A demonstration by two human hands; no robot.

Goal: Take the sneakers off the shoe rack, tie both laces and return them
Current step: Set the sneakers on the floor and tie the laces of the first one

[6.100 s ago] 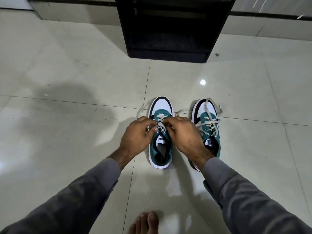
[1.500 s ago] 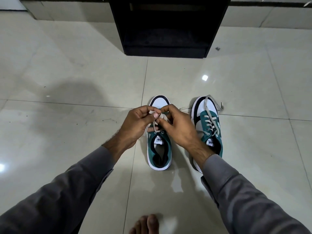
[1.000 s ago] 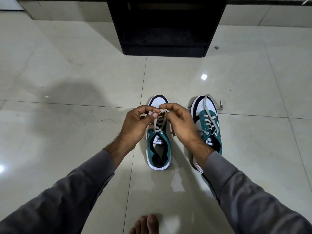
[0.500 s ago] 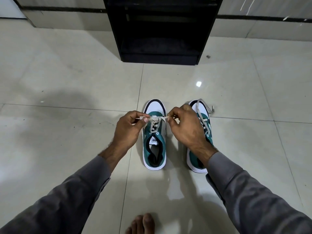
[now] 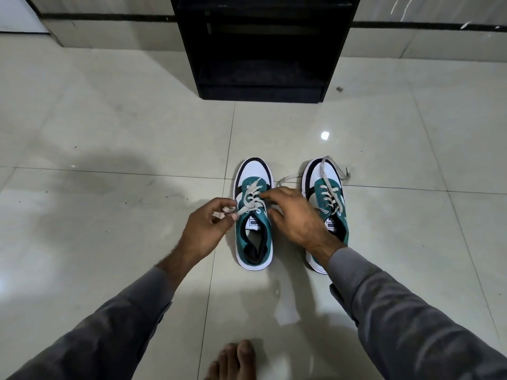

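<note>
Two teal, white and black sneakers stand side by side on the pale tiled floor (image 5: 109,133), toes pointing toward the black shoe rack (image 5: 263,48) well beyond them; both forearms, in grey sleeves, reach forward and converge over the left sneaker (image 5: 253,215); the left hand (image 5: 205,229) sits just to the left of that shoe, palm turned inward, its thumb and forefinger pinched on a loop of the beige lace (image 5: 248,202) that runs from a knot over the tongue; the right hand (image 5: 297,218) hovers palm-down between the two shoes, fingers spread and slack, its fingertips at the lace crossing, though whether they actually grip the lace cannot be told; the right sneaker (image 5: 326,204) stands partly hidden behind that wrist, its own lace untied, the loose ends trailing over the toe and onto the floor; a bare foot (image 5: 236,360) shows at the lower edge.
</note>
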